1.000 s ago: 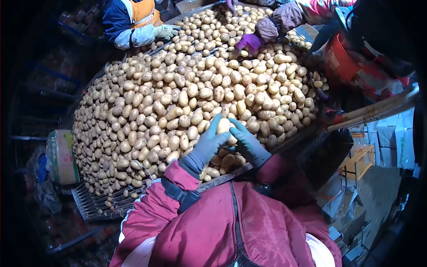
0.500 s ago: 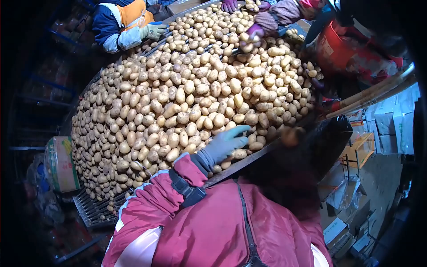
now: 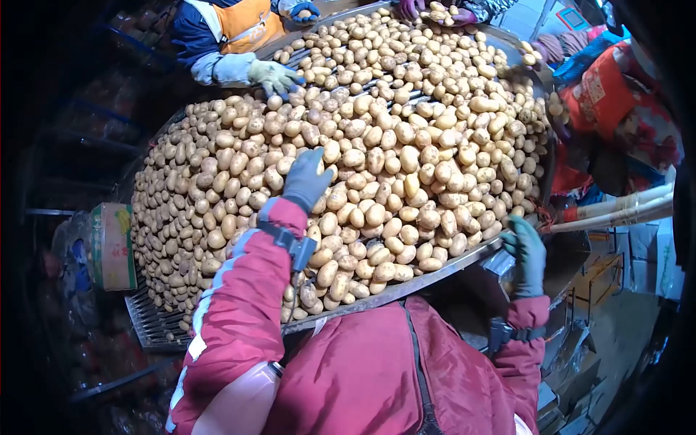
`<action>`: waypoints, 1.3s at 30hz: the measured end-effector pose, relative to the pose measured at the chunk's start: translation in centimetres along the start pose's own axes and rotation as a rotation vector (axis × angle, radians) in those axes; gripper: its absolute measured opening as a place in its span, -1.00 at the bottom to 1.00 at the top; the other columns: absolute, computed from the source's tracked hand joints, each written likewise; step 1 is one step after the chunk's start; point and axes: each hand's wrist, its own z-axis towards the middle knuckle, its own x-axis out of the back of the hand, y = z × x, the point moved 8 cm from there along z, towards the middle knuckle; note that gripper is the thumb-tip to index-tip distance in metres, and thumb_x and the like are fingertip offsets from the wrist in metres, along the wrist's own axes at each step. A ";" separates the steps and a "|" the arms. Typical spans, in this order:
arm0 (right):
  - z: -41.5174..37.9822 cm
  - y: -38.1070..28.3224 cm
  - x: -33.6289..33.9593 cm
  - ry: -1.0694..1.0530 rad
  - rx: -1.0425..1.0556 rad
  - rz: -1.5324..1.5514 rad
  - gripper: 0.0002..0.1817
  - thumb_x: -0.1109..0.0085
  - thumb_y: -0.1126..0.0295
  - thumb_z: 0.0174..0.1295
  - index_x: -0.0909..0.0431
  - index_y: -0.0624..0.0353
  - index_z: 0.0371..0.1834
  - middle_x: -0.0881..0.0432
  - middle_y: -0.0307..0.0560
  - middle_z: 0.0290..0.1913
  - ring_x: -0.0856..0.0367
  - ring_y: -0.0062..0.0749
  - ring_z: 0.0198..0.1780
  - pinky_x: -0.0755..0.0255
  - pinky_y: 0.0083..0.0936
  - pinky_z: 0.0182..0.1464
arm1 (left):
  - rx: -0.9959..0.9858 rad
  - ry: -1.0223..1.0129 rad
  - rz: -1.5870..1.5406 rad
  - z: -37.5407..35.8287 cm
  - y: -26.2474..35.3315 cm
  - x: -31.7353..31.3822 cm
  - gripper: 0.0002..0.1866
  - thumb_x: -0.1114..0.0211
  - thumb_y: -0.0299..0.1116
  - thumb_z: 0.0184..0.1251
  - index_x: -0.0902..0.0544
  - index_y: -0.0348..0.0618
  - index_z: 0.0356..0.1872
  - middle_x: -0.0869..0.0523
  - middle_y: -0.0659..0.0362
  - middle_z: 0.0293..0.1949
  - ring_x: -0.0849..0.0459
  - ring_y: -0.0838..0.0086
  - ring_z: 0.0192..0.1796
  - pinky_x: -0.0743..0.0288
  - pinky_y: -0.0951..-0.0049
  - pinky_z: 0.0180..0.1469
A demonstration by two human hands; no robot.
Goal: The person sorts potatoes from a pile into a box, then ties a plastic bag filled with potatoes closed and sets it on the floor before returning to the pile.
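Note:
A broad heap of potatoes (image 3: 377, 210) covers a slatted metal sorting table (image 3: 156, 326). My left hand (image 3: 308, 177), in a grey-blue glove, rests over the middle of the heap. Its thumb and fingers are apart and touch potatoes there. At the table's near right rim, my right hand (image 3: 528, 250) wears a grey-green glove. Its fingers are loosely bent with the thumb apart, and I see nothing in it.
Co-workers' gloved hands work at the far side: a pale glove (image 3: 274, 77) at upper left, a purple glove (image 3: 412, 7) at top. Pale poles (image 3: 616, 210) jut out at right. A printed carton (image 3: 112, 246) stands left; boxes (image 3: 645, 254) stand at right.
My left hand has moved left and away from me, from the near edge to mid-heap. My right hand now shows clearly by the rim; a blurred potato beyond the near edge is gone. The view shifted.

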 end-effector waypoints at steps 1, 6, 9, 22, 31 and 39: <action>1.0 -0.1 -3.9 -0.116 0.008 0.026 -0.63 -0.13 0.25 0.49 -0.60 0.18 0.25 -0.71 -0.16 0.08 -0.72 -0.50 -0.14 -0.58 -0.60 -0.06 | 0.013 0.037 0.044 0.1 0.6 -0.4 -0.30 -0.41 -0.15 0.18 -0.48 -0.13 0.37 -0.58 -0.11 0.23 -0.55 -0.02 0.23 -0.39 0.13 0.36; 3.9 -0.8 -20.0 -0.513 -0.053 0.074 -0.66 -0.18 0.32 0.44 -0.64 0.27 0.17 -0.71 -0.24 -0.09 -0.53 -0.67 -0.37 -0.48 -0.71 -0.24 | -0.015 0.144 0.092 2.7 2.7 0.3 -0.25 -0.43 -0.17 0.12 -0.45 0.00 0.40 -0.55 -0.03 0.24 -0.58 0.02 0.18 -0.45 0.13 0.29; 4.2 -1.4 -25.9 -0.610 -0.133 0.054 -0.68 -0.20 0.32 0.43 -0.65 0.27 0.13 -0.70 -0.28 -0.13 -0.54 -0.71 -0.36 -0.47 -0.75 -0.28 | 0.011 -0.078 0.132 4.7 2.7 -1.8 -0.35 -0.39 -0.23 0.13 -0.54 0.11 0.33 -0.59 0.01 0.21 -0.61 0.04 0.15 -0.54 0.14 0.18; 18.9 -5.3 -33.3 -0.504 0.511 -0.528 -0.50 -0.29 0.15 0.27 -0.62 0.17 0.21 -0.72 0.04 0.07 -0.69 -0.24 0.06 -0.53 -0.32 0.08 | 0.466 -0.227 -1.508 -7.9 3.0 3.0 -0.29 -0.16 -0.48 0.29 -0.27 -0.27 0.51 -0.45 -0.04 0.33 -0.50 0.18 0.36 -0.56 0.28 0.35; 12.5 -3.3 -38.1 -0.557 1.121 -0.957 -0.66 -0.16 0.01 0.27 -0.65 -0.03 -0.08 -0.66 -0.13 -0.05 -0.61 -0.12 0.06 -0.32 -0.10 0.19 | 0.634 -0.197 -1.220 -9.6 3.3 1.2 -0.72 -0.06 -0.36 0.56 -0.73 -0.14 0.02 -0.61 0.30 -0.31 -0.46 0.68 -0.42 -0.31 0.68 -0.42; 9.3 -5.1 -32.9 -0.872 0.908 -1.030 -0.77 -0.29 0.16 0.22 -0.75 0.04 -0.21 -0.70 -0.13 -0.18 -0.58 -0.13 -0.02 -0.43 -0.21 0.16 | 0.758 -0.274 -1.249 -11.4 2.7 2.6 -0.73 -0.05 -0.38 0.53 -0.73 -0.19 -0.06 -0.59 0.34 -0.43 -0.43 0.72 -0.51 -0.22 0.70 -0.55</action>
